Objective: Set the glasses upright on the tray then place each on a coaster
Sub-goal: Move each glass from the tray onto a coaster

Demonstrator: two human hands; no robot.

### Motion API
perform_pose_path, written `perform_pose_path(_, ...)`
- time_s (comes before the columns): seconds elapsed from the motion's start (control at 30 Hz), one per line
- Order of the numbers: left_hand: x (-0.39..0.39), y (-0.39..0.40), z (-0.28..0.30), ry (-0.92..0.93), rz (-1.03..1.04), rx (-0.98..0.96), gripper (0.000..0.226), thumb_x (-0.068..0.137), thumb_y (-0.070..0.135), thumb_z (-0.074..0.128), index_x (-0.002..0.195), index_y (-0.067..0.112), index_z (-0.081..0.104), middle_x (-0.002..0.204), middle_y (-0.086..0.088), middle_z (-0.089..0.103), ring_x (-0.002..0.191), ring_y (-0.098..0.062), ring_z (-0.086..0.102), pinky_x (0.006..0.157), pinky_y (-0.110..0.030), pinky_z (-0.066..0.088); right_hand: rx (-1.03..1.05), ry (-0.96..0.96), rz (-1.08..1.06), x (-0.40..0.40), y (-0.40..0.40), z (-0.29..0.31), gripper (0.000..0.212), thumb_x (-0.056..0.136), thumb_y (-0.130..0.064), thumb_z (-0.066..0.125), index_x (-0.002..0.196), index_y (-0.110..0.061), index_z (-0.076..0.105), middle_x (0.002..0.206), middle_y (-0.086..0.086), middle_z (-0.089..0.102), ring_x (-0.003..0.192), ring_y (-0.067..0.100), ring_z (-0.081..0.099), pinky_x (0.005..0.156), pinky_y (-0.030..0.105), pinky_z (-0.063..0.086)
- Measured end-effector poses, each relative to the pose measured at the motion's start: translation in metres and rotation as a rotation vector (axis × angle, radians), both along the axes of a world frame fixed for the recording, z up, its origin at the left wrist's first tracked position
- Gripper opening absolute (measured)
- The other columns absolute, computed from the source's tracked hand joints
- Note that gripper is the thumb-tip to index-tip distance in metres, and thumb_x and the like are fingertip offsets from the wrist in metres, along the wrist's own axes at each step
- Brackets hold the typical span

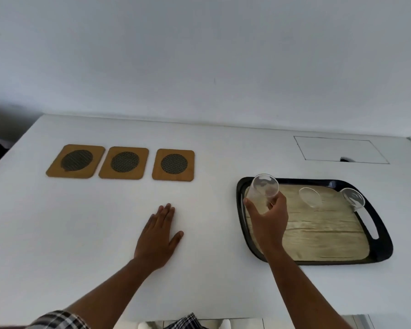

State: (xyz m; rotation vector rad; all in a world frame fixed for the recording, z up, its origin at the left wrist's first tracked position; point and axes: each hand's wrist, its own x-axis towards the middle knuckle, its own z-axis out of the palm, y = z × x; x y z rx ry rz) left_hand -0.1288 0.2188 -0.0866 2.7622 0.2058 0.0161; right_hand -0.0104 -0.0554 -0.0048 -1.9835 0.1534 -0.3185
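My right hand (269, 219) grips a clear glass (263, 189) over the left end of the black tray (380, 233), with its flat end tipped toward the far side. Two more clear glasses sit on the tray's far part: a middle glass (310, 197) and a right glass (353, 198) near the right handle. Three tan coasters with dark round centres lie in a row at the far left: left coaster (76, 161), middle coaster (124, 163), right coaster (173, 165). My left hand (159, 236) rests flat on the white table, fingers together, holding nothing.
The white table (199, 233) meets a white wall at the back. A rectangular cut-out panel (339, 149) lies flush in the tabletop behind the tray. The table's left edge drops off beyond the coasters.
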Motion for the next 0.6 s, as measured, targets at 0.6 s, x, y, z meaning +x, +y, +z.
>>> perform_pose_path(0.6,-0.06,0.258,0.002,-0.001,0.386,0.002,0.075,0.101,0.048,0.043,0.159,0.007,0.018,0.169,-0.009,0.016,0.157,-0.026,0.009,0.127,-0.044,0.015,0.007,0.033,0.248,-0.033,0.208,-0.003,0.067,0.068,-0.034,0.097,0.121,-0.018,0.059,0.116,-0.003,0.067,0.109,0.019,0.065,0.101,0.035,0.055)
